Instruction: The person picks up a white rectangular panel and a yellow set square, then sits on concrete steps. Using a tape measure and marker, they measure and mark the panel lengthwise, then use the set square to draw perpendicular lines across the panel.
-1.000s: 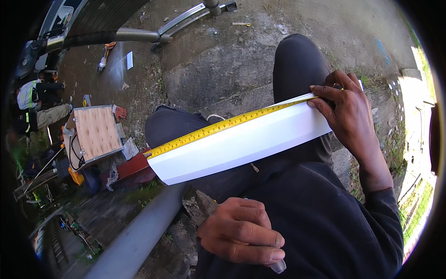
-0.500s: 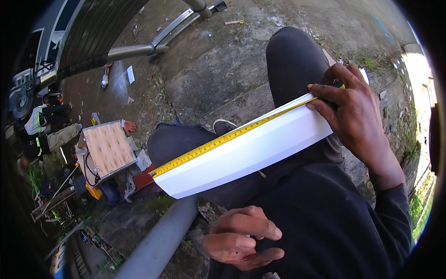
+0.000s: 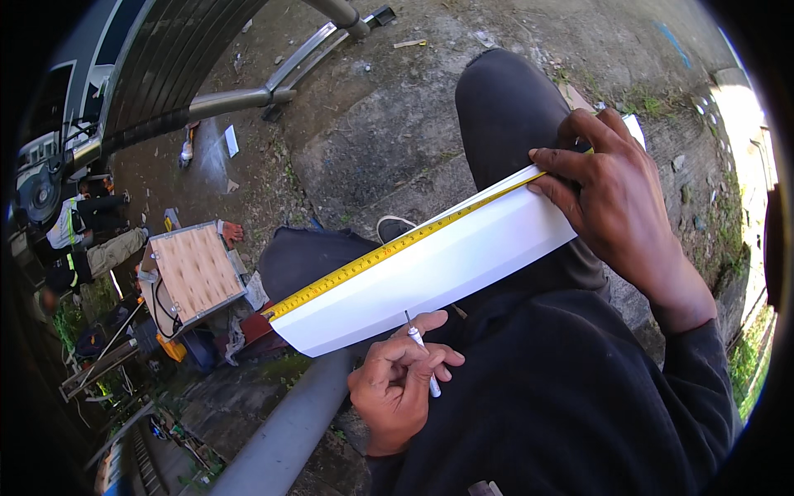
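Note:
A long white panel (image 3: 447,269) lies slanted across my lap, its near left end over my left knee. The yellow blade of a tape measure (image 3: 368,263) runs along its upper edge, its end at the panel's left corner. My right hand (image 3: 620,186) pinches the blade and panel near the right end; the palm hides what else is there. Between the fingers of my left hand (image 3: 395,393) is a white pen (image 3: 434,385), its thin dark tip pointing up at the panel's lower edge.
Left of my knee stands a wooden-topped box (image 3: 198,274) with metal edging. A thick grey pipe (image 3: 294,426) runs below. An angle grinder (image 3: 187,149) lies on the ground by a metal frame (image 3: 240,97). People in reflective vests (image 3: 66,223) are at far left.
My left hand has turned and moved up toward the panel, bringing the pen into sight. My right hand, with the panel and tape, has shifted slightly left in view.

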### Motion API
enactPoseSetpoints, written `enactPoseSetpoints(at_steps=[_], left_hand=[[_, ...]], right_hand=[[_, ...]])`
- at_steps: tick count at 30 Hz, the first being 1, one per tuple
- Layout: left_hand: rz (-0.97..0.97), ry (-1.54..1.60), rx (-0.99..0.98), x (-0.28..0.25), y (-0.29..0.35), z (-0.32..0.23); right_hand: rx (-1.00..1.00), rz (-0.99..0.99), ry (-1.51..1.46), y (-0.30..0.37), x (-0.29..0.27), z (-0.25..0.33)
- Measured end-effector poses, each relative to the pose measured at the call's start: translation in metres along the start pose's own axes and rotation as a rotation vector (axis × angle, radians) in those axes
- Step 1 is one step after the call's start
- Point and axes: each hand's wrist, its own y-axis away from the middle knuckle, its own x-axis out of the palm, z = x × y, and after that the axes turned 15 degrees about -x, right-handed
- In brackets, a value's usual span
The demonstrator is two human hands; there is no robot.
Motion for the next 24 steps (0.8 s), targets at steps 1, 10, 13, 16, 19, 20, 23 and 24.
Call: enactPoseSetpoints(at_steps=[1, 10, 13, 16, 19, 20, 23, 24], left_hand=[[0.013, 0.020, -0.022, -0.002, 0.000, -0.002], [0.149, 0.168, 0.235, 0.002, -0.032, 0.020], [0.098, 0.087, 0.459, 0.001, -0.048, 0.035], [0.040, 0.041, 0.533, 0.002, -0.058, 0.043], [0.040, 0.026, 0.582, 0.005, -0.061, 0.049], [0.037, 0.031, 0.601, 0.006, -0.062, 0.051], [-0.014, 0.014, 0.643, 0.000, -0.059, 0.056], [-0.080, 0.023, 0.688, -0.002, -0.058, 0.059]], right_hand=[[0.002, -0.002, 0.014, 0.000, 0.000, 0.000], [0.008, 0.024, 0.025, 0.000, 0.001, -0.002], [-0.024, 0.024, 0.025, -0.002, 0.000, -0.003], [-0.028, 0.033, 0.011, -0.002, -0.003, -0.004], [-0.053, 0.014, 0.008, -0.002, -0.003, -0.003], [-0.010, 0.040, 0.001, -0.002, -0.003, -0.002], [0.015, 0.036, 0.003, 0.000, -0.003, 0.003], [0.056, 0.056, 0.005, 0.000, -0.001, 0.004]])
